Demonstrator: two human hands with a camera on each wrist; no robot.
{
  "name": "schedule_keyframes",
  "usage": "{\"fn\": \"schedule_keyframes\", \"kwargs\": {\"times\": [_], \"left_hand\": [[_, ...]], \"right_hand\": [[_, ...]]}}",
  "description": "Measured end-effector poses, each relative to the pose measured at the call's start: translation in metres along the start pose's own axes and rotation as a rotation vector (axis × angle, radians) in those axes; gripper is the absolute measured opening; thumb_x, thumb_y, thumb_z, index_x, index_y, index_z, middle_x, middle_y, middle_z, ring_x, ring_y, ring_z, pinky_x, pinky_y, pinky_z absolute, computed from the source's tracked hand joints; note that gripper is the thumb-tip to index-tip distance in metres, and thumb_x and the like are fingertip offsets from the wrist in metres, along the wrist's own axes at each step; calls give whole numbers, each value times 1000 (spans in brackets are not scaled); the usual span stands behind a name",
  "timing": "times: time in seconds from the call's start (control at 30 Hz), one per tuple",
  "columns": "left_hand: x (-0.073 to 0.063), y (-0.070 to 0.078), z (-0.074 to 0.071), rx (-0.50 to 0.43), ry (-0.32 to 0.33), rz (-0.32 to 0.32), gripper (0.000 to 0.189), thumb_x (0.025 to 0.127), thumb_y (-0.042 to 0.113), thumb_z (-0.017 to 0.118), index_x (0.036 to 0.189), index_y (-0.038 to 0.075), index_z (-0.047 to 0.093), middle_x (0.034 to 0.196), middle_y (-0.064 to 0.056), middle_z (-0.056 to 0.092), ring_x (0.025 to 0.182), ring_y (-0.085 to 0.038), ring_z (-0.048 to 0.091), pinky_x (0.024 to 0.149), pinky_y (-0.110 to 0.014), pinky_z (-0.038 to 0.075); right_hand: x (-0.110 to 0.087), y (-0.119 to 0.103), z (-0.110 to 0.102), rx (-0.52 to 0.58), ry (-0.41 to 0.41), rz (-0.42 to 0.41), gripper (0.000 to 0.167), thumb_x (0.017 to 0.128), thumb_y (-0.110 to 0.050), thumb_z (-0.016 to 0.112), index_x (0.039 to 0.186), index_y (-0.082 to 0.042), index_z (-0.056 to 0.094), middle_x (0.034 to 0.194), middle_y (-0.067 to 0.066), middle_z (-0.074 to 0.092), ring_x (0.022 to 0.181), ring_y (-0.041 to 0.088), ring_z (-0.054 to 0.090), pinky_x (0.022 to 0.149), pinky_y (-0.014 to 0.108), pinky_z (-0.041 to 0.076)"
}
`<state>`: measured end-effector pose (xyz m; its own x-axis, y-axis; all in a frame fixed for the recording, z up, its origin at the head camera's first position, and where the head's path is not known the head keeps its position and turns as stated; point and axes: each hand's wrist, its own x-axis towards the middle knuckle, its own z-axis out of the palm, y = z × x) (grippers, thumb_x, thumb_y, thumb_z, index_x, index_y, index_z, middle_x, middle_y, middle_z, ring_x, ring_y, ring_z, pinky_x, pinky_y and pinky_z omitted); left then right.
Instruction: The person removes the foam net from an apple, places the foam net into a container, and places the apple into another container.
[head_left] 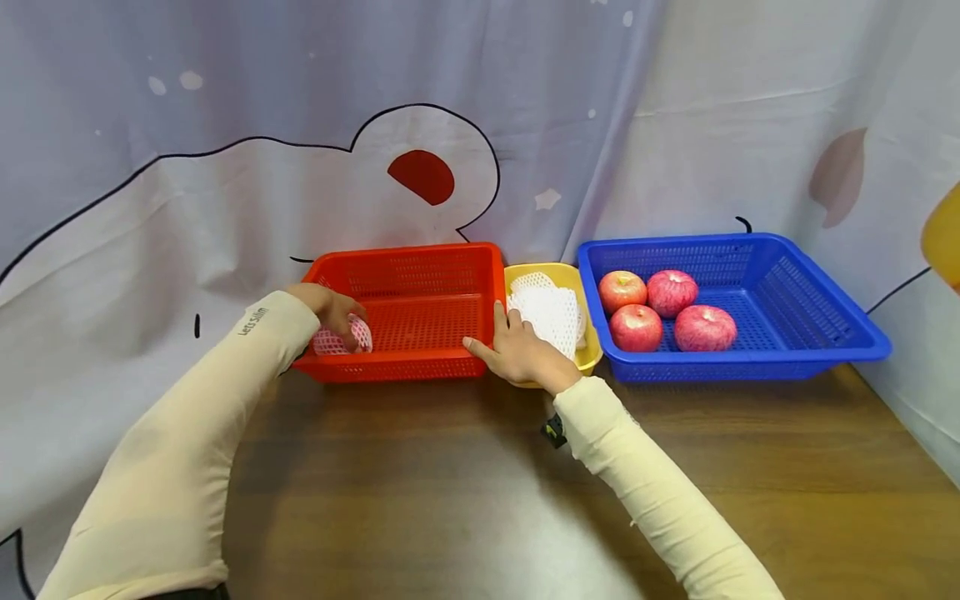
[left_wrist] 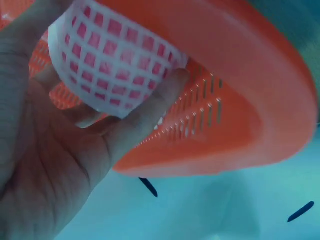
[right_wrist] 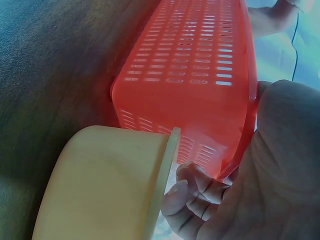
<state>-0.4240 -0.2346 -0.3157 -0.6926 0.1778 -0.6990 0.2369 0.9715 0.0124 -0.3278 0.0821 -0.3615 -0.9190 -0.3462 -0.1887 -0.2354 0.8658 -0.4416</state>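
Note:
At the left end of the red basket (head_left: 420,333), my left hand (head_left: 333,312) holds an apple in a white foam net (head_left: 363,333). Up close in the left wrist view, fingers and thumb curve round the netted apple (left_wrist: 112,60), just inside the basket's rim. My right hand (head_left: 517,346) lies over the near rims where the red basket meets the small yellow basket (head_left: 592,350). Its thumb reaches over the red rim, and its other fingers are loosely bent at the yellow basket in the right wrist view. White foam nets (head_left: 551,312) fill the yellow basket.
A blue basket (head_left: 810,354) stands to the right of the yellow one, with several bare apples (head_left: 705,328) at its left end. The three baskets sit side by side at the back of the wooden table (head_left: 450,483), against a printed curtain (head_left: 300,67).

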Motion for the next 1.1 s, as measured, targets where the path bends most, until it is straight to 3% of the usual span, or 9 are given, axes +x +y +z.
{"fn": "schedule_keyframes", "kwargs": {"times": [0.33, 0.6, 0.87, 1.1], "left_hand": [[8, 2, 4, 53, 11, 17, 70, 81, 33, 76, 142, 16, 46, 135, -17, 49, 119, -33, 43, 95, -44, 49], [3, 3, 1, 47, 52, 36, 64, 75, 28, 79, 132, 24, 50, 128, -13, 52, 113, -32, 47, 78, -33, 52], [1, 8, -1, 67, 98, 99, 58, 76, 23, 77, 128, 22, 50, 126, -10, 52, 112, -29, 48, 79, -34, 50], [-11, 17, -11, 98, 208, 140, 59, 77, 22, 77, 129, 21, 50, 129, -14, 52, 114, -30, 46, 84, -39, 53]], "right_hand": [[0, 1, 2, 4, 6, 0, 95, 98, -67, 33, 159, -3, -1, 162, 24, 15, 145, 42, 31, 115, 55, 36], [1, 2, 2, 1, 14, 7, 95, 97, -68, 32, 159, -2, 0, 162, 24, 15, 146, 44, 31, 118, 54, 33], [1, 1, 2, 10, 10, 3, 95, 97, -67, 33, 159, -3, 0, 162, 24, 15, 145, 43, 32, 117, 56, 34], [1, 2, 2, -1, 12, 6, 95, 97, -68, 33, 159, -3, 0, 162, 25, 16, 146, 42, 32, 116, 55, 35]]}}
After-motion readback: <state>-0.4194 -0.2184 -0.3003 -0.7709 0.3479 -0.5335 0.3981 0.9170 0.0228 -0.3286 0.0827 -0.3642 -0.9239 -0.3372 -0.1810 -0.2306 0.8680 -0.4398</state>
